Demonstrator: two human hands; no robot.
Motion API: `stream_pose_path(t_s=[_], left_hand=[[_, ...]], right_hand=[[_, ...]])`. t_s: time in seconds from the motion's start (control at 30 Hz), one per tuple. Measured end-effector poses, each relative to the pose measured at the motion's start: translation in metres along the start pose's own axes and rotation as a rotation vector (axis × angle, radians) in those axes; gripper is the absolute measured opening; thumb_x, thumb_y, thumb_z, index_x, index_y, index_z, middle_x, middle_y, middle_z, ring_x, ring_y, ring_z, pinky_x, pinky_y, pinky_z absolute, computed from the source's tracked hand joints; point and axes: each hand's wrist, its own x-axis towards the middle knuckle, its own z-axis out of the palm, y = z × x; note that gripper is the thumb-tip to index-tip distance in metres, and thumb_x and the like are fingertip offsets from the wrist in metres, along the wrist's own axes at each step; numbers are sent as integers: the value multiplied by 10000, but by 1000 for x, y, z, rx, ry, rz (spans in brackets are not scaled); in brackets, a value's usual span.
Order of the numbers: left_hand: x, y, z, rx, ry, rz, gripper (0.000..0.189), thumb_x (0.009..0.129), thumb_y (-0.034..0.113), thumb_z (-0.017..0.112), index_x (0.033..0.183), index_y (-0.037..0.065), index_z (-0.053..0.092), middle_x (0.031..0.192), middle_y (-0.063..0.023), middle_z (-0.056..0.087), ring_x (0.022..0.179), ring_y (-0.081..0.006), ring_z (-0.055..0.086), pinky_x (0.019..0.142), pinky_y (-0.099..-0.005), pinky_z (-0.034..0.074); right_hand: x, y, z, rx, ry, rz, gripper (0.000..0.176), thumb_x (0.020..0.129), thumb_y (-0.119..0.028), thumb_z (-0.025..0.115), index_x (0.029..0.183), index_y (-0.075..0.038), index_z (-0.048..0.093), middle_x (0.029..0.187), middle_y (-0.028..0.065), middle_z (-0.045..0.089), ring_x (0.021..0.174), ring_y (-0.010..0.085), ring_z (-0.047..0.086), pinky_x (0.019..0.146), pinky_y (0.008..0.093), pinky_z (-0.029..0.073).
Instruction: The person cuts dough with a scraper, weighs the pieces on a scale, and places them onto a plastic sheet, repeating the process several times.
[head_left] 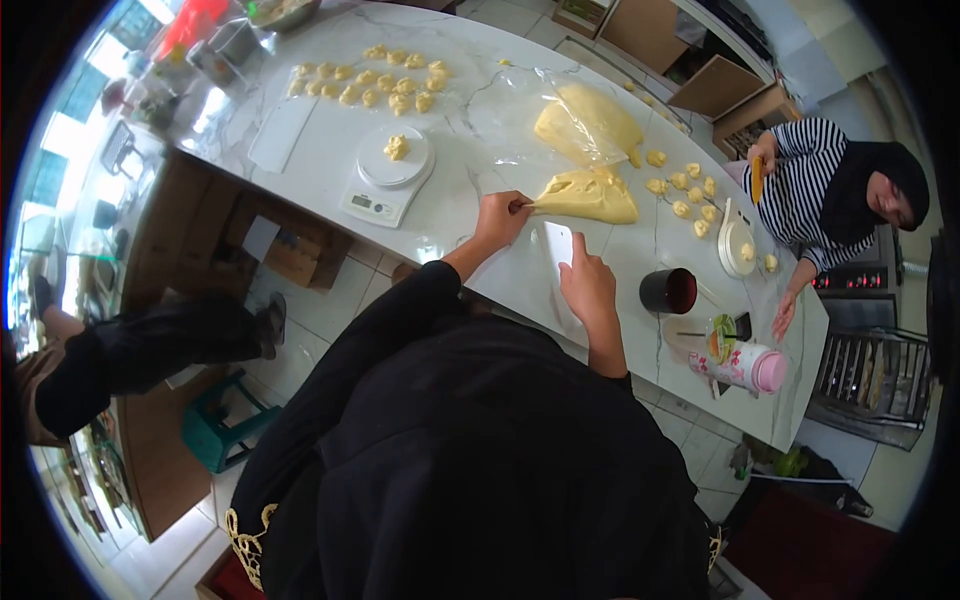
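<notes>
My left hand point(502, 218) pinches the left tip of a stretched piece of yellow dough point(590, 195) on the marble table. In my right hand point(588, 286) is a white scraper point(558, 243), held just below the dough and apart from it. Behind that piece, a larger dough mass point(588, 125) lies partly under clear plastic. To the left stands a white digital scale point(388, 178) with one dough lump point(396, 148) on its plate. Rows of small dough lumps point(368, 78) sit farther back on the left.
Across the table point(460, 150), a person in a striped top point(800, 165) holds a yellow tool near a second scale point(738, 248) and more dough lumps. A dark cup point(668, 291) and a pink-lidded bottle point(738, 368) stand right. Another person's legs point(160, 335) show at left.
</notes>
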Motion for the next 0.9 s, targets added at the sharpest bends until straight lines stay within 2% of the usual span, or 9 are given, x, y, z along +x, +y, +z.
stream_pose_path(t_s=[0.07, 0.17, 0.3, 0.4, 0.57, 0.67, 0.73, 0.8, 0.9], left_hand=[[-3, 3, -2, -21, 4, -47, 116, 735, 50, 675, 832, -14, 679, 702, -125, 662, 619, -169, 639, 604, -263, 501], [-5, 2, -4, -25, 30, -57, 117, 734, 54, 676, 826, -18, 682, 687, -120, 660, 613, -151, 633, 596, -259, 498], [-7, -7, -5, -79, 15, -48, 117, 733, 66, 681, 817, -15, 684, 681, -119, 660, 592, -137, 617, 581, -263, 491], [-7, -8, -3, -52, 33, -10, 126, 724, 77, 686, 810, -14, 684, 670, -115, 659, 579, -132, 608, 574, -262, 487], [-2, -8, -7, -71, 38, -17, 117, 701, 103, 675, 762, 2, 686, 611, -89, 645, 573, -113, 603, 578, -269, 491], [1, -8, -5, -9, -64, -43, 217, 703, 122, 691, 887, 8, 677, 769, -114, 657, 608, -136, 614, 581, -278, 499], [-2, 15, -11, 68, 13, 136, 415, 708, 130, 703, 1108, 72, 610, 1046, -150, 581, 685, -175, 623, 624, -304, 509], [6, 36, -27, 142, 30, 133, 500, 707, 131, 710, 1183, 121, 556, 1130, -149, 513, 739, -200, 617, 659, -319, 508], [31, 34, -58, 315, 217, 150, 606, 699, 132, 718, 1259, 217, 500, 1231, -136, 442, 895, -253, 581, 775, -352, 485]], right_hand=[[2, 1, -3, -16, -3, -28, 445, 830, -162, 563, 1215, -58, 368, 733, 222, 626, 684, 405, 618, 608, 493, 480], [7, -4, -18, 162, 220, 83, 505, 828, -174, 568, 1270, -61, 352, 743, 250, 616, 706, 434, 596, 612, 503, 456], [37, -8, -11, 186, 247, 4, 495, 832, -187, 565, 1265, -53, 365, 829, 273, 611, 792, 447, 582, 675, 506, 451], [54, -10, 2, 120, 188, -100, 540, 827, -167, 563, 1300, -93, 313, 895, 265, 610, 802, 439, 596, 708, 509, 460], [66, -18, -4, 70, 92, -106, 559, 822, -162, 567, 1306, -75, 303, 840, 238, 621, 789, 433, 598, 659, 504, 457], [60, -17, -15, 133, 125, -120, 542, 826, -170, 570, 1296, -71, 318, 830, 241, 621, 783, 428, 598, 658, 504, 456], [50, -9, -17, 204, 219, -94, 533, 828, -175, 572, 1291, -72, 329, 824, 243, 620, 778, 430, 596, 659, 504, 454], [40, 0, -19, 306, 433, -51, 490, 828, -179, 578, 1262, -72, 377, 821, 250, 622, 768, 438, 593, 660, 506, 455], [27, 33, -19, 410, 466, 51, 442, 827, -169, 582, 1219, -60, 411, 829, 255, 627, 789, 439, 600, 662, 503, 463]])
